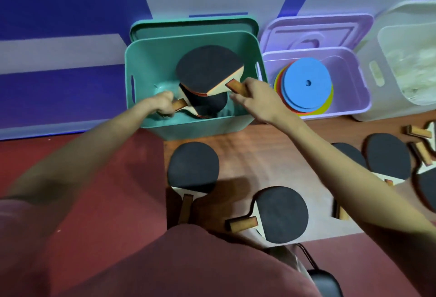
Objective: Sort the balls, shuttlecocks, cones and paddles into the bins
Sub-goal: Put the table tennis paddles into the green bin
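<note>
My left hand (165, 104) and right hand (250, 95) each grip a paddle (208, 67) handle over the green bin (151, 60).

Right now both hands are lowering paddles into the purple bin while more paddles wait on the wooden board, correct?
Not quite. In the head view the left hand and right hand hold paddles by the handles over the green bin, not the purple bin, which holds flat cones. More paddles do wait on the wooden board.
</note>
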`<control>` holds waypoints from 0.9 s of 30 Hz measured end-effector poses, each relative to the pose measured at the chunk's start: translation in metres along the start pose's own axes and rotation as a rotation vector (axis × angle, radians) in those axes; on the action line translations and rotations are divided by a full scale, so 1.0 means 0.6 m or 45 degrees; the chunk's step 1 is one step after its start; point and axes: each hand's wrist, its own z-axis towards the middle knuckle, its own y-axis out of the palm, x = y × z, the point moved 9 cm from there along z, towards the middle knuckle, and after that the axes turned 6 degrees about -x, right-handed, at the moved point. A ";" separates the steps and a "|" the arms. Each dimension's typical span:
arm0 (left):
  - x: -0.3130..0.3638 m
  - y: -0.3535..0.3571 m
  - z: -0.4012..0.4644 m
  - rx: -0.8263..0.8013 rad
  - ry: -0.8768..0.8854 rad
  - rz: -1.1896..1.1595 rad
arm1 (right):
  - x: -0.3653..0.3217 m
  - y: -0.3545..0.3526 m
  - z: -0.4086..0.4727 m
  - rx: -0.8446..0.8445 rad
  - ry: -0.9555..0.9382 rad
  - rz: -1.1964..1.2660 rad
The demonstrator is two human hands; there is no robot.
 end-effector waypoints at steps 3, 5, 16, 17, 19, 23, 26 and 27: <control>-0.002 0.007 -0.010 -0.041 -0.071 0.307 | -0.018 0.033 0.039 -0.159 0.001 -0.069; -0.001 0.008 -0.015 -0.031 -0.080 0.375 | -0.027 0.053 0.058 -0.241 0.006 -0.144; -0.001 -0.040 -0.085 0.272 -0.017 0.531 | -0.025 0.131 0.104 -0.412 0.031 -0.262; -0.003 -0.042 -0.090 0.305 -0.003 0.518 | -0.023 0.137 0.104 -0.445 0.036 -0.253; -0.006 -0.044 -0.099 0.366 0.032 0.463 | -0.016 0.147 0.106 -0.523 0.063 -0.224; -0.006 -0.041 -0.126 0.478 0.090 0.309 | -0.010 0.136 0.100 -0.508 0.127 -0.167; -0.007 -0.036 -0.152 0.595 0.105 0.156 | -0.022 0.117 0.081 -0.421 0.075 -0.191; -0.005 -0.033 -0.162 0.633 0.111 0.109 | -0.026 0.108 0.075 -0.365 0.058 -0.199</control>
